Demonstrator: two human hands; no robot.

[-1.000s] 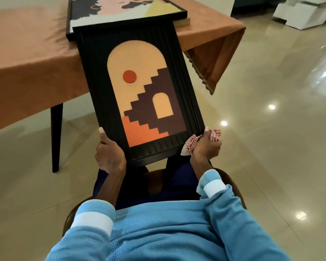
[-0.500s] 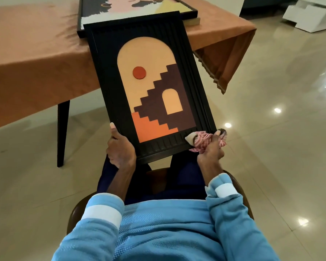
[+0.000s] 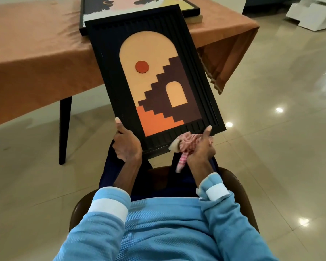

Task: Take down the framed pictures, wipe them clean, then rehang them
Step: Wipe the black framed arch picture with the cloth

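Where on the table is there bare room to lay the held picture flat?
Free: the wide orange tablecloth left of the lying picture, down to the near edge, likely enough for the held picture. Narrower: the strip between the lying picture and the draped right corner. Crowded: the far middle, where that picture lies.

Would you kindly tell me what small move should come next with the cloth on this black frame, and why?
Probably sweep the cloth up the right rail of the framed picture: the right hand holds it bunched at the bottom right corner; the left hand grips the bottom left.
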